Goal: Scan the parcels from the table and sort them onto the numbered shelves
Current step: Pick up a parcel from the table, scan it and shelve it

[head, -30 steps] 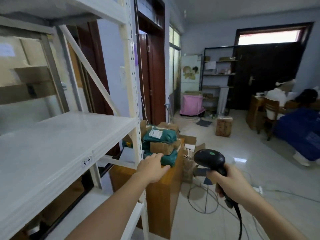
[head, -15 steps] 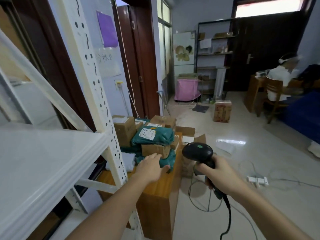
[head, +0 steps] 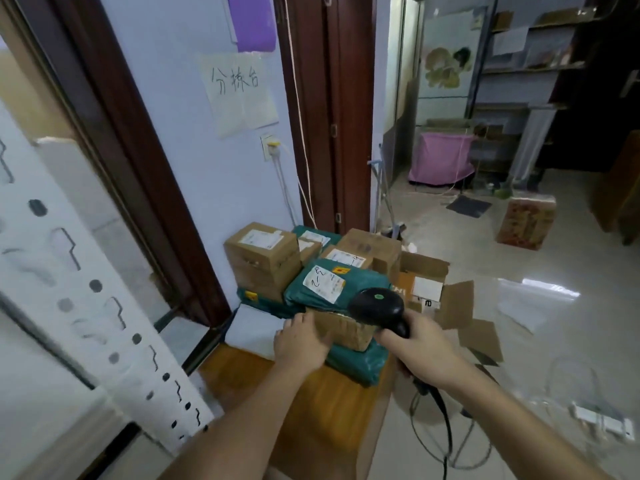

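A pile of parcels sits on the wooden table (head: 311, 403): a large cardboard box (head: 263, 261) at the back left, a green mailer bag (head: 332, 289) with a white label on top, and a small cardboard box (head: 349, 329) under it at the front. My left hand (head: 301, 341) reaches to the small box's left end, fingers touching its side. My right hand (head: 419, 351) grips a black barcode scanner (head: 379, 306), its head over the front of the pile. Its cable hangs down to the floor.
The white perforated shelf post (head: 86, 306) stands at the left. An open cardboard box (head: 436, 296) sits right of the table, another box (head: 524, 223) on the tiled floor further back. A power strip (head: 602, 420) and cables lie at the right.
I have moved past the shelf toward the table. My left hand has reached forward onto the small cardboard box, and the scanner has come in over the pile.
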`<state>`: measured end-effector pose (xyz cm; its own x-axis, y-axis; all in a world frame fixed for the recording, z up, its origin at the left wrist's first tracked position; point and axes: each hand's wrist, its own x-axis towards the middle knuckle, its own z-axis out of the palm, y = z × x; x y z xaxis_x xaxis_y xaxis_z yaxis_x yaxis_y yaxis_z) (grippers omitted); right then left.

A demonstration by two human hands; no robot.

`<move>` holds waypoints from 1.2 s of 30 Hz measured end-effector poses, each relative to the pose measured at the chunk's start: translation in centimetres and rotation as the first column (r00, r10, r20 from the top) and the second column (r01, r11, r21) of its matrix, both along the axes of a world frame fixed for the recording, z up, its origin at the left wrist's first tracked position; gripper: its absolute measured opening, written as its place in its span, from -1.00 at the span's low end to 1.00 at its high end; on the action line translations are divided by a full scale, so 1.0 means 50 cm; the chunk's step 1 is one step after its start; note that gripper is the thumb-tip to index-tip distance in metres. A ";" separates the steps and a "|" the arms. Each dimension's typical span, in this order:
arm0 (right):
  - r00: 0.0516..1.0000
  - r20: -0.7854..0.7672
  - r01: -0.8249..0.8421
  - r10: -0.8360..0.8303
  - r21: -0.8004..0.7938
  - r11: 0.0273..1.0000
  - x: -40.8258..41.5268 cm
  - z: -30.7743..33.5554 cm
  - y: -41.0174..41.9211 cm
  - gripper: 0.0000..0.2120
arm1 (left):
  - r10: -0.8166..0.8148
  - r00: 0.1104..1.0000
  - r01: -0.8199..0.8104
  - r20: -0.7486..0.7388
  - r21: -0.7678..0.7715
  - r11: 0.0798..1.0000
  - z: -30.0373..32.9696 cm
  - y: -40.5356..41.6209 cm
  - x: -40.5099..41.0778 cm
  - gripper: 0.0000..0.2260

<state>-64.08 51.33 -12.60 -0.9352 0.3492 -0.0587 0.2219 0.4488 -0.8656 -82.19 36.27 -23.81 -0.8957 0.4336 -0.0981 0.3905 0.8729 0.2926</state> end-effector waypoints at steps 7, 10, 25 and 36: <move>0.991 0.051 -0.125 0.123 0.052 0.991 -0.199 -0.045 0.050 -0.91 | 0.233 0.968 -0.244 0.087 0.144 0.959 -0.092 0.055 -0.132 -0.52; 0.980 0.071 -0.187 0.185 0.022 0.982 -0.273 -0.067 0.064 -0.92 | 0.316 0.939 -0.332 0.134 0.112 0.937 -0.133 0.059 -0.168 -0.46; 0.873 0.205 -0.381 0.443 -0.280 0.881 -0.545 -0.195 0.104 -0.95 | 0.663 0.387 -0.918 0.641 0.195 0.346 -0.373 0.015 -0.311 -0.28; 0.808 0.297 -0.344 0.508 -0.462 0.817 -0.595 -0.247 0.120 -0.93 | 0.686 0.588 -0.787 0.428 0.107 0.608 -0.410 0.043 -0.412 -0.09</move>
<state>-93.81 57.33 -24.97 -0.8481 -0.2057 -0.4883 0.4386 0.2445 -0.8648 -102.78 38.44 -44.31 -0.8499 -0.3118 -0.4247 -0.5115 0.6817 0.5231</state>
